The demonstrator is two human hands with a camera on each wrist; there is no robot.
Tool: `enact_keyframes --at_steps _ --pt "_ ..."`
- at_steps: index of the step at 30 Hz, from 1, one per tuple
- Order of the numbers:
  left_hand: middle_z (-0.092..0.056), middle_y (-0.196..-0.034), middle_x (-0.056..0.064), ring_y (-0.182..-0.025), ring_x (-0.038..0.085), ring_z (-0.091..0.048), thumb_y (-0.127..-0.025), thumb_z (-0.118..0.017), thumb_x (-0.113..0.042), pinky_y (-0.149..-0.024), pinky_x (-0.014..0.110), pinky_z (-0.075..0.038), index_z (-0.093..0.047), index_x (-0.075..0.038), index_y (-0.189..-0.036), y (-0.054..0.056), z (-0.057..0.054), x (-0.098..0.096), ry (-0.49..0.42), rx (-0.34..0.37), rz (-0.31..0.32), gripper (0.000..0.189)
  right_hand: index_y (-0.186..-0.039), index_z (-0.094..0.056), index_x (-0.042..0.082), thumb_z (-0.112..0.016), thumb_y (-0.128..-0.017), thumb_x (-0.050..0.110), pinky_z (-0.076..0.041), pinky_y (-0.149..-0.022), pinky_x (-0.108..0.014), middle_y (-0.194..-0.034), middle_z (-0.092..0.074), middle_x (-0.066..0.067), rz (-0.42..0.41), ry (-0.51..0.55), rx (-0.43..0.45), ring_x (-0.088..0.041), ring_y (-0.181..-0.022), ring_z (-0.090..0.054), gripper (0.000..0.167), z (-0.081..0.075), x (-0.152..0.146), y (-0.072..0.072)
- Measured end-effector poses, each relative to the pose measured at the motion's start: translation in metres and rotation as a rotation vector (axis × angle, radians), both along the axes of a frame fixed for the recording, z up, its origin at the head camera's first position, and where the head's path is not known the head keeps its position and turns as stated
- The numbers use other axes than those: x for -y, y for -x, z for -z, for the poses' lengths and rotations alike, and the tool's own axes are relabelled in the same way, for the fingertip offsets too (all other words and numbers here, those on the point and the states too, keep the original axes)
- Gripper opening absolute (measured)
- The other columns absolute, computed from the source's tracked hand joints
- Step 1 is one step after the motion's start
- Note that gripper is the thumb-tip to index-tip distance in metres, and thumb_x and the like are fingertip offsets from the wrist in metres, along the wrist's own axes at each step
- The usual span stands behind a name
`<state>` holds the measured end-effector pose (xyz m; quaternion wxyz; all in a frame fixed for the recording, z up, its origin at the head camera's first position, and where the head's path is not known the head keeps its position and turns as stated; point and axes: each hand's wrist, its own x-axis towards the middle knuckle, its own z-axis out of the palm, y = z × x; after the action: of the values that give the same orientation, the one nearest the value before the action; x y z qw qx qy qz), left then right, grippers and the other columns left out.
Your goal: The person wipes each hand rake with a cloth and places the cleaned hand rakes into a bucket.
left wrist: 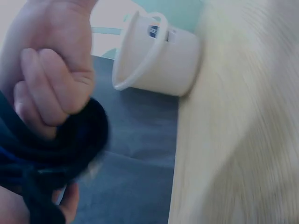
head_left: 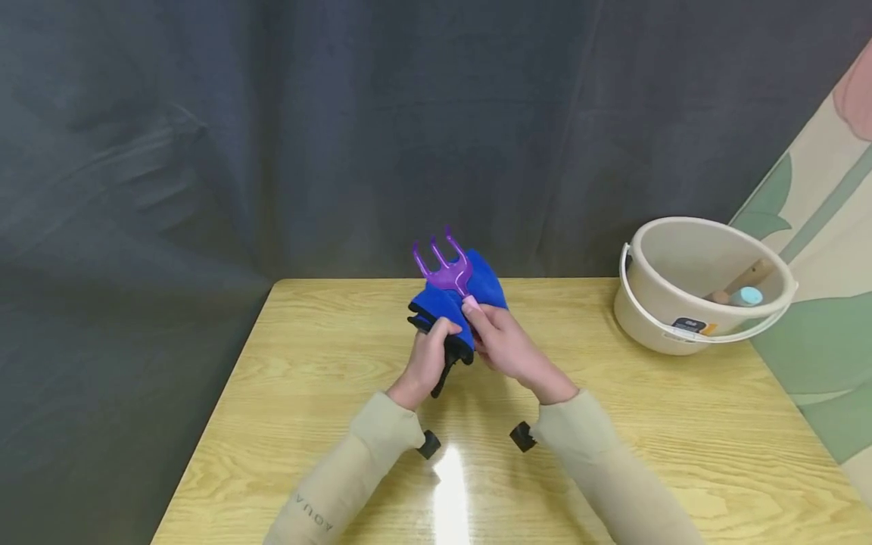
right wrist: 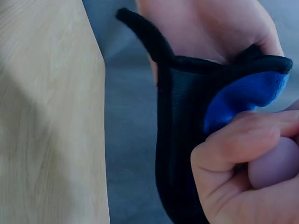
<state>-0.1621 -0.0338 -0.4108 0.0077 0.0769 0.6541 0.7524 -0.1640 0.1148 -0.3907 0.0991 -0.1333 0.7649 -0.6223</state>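
Observation:
My right hand (head_left: pixel 511 344) grips the pink handle of a small purple hand fork (head_left: pixel 450 276), its three tines pointing up and away over the table's far edge. My left hand (head_left: pixel 425 357) grips a blue glove (head_left: pixel 446 303) with black edging, thumb on top. The blue fabric spreads beneath the fork, so both things are close together in front of me. In the right wrist view, the glove's black-edged opening (right wrist: pixel 187 70) and strap show beside the curled right fingers (right wrist: pixel 233 149). The left wrist view shows the left fingers (left wrist: pixel 56 93) curled at the black edging.
At the back right of the wooden table (head_left: pixel 306 363) stands a beige bucket (head_left: pixel 654 318) with its white handle lowered. Inside it lie a wooden piece (head_left: pixel 749 276) and something with a light blue end (head_left: pixel 747 296). A dark curtain (head_left: pixel 436 136) hangs behind the table.

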Motion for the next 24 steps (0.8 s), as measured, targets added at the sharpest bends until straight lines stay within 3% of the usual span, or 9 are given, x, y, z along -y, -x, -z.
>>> enact_keyframes --at_steps 2,6,9,15,20,24 --pt "-0.059 -0.102 0.003 -0.09 0.013 -0.053 -0.089 -0.05 -0.024 -0.085 0.027 -0.044 -0.057 0.0 -0.106 -0.001 0.0 -0.002 -0.006 -0.004 0.03 0.03 -0.079 -0.043 0.005 -0.039 -0.111 0.043 -0.025 -0.04 -0.025 -0.054 -0.032 0.001 0.0 -0.014 -0.008 -0.014 -0.041 -0.027 0.05 -0.001 0.0 0.002" --pt "-0.06 -0.118 0.006 -0.104 0.015 -0.055 -0.095 -0.051 -0.031 -0.096 0.029 -0.044 -0.054 0.001 -0.126 0.001 -0.001 -0.001 -0.123 -0.015 0.035 0.044 -0.08 -0.043 0.004 -0.039 -0.111 0.041 -0.025 -0.04 -0.024 -0.054 -0.031 0.001 -0.011 -0.005 0.021 -0.013 -0.042 -0.027 0.048 0.002 0.0 0.0" --pt "-0.055 -0.136 0.011 -0.121 0.021 -0.054 -0.101 -0.049 -0.04 -0.108 0.035 -0.04 -0.043 -0.002 -0.144 0.006 -0.002 0.005 -0.241 -0.023 -0.012 0.058 -0.081 -0.044 0.003 -0.039 -0.111 0.039 -0.024 -0.041 -0.024 -0.056 -0.032 0.002 -0.04 0.004 0.049 -0.012 -0.043 -0.027 0.048 0.006 0.0 -0.005" --pt "-0.053 -0.142 0.014 -0.13 0.027 -0.051 -0.107 -0.037 -0.053 -0.111 0.039 -0.04 -0.04 -0.006 -0.15 0.018 -0.007 0.023 -0.387 -0.064 -0.134 0.063 -0.082 -0.048 0.001 -0.041 -0.112 0.035 -0.023 -0.041 -0.023 -0.056 -0.033 0.002 -0.1 -0.031 0.035 -0.012 -0.043 -0.027 0.046 0.012 0.001 -0.018" --pt "-0.048 -0.147 0.011 -0.134 0.026 -0.047 -0.108 -0.034 -0.052 -0.112 0.038 -0.038 -0.034 -0.01 -0.154 0.026 -0.015 0.039 -0.43 -0.086 -0.147 0.063 -0.083 -0.048 0.002 -0.04 -0.112 0.036 -0.023 -0.039 -0.023 -0.055 -0.033 0.003 -0.14 -0.028 0.055 -0.01 -0.043 -0.026 0.045 0.018 0.001 -0.026" --pt "-0.045 -0.148 0.008 -0.135 0.024 -0.045 -0.106 -0.034 -0.056 -0.113 0.038 -0.037 -0.031 -0.014 -0.155 0.03 -0.023 0.052 -0.385 -0.084 -0.136 0.065 -0.084 -0.048 0.004 -0.039 -0.112 0.037 -0.023 -0.039 -0.023 -0.055 -0.032 0.003 -0.165 -0.032 0.082 -0.01 -0.043 -0.025 0.044 0.02 -0.001 -0.03"
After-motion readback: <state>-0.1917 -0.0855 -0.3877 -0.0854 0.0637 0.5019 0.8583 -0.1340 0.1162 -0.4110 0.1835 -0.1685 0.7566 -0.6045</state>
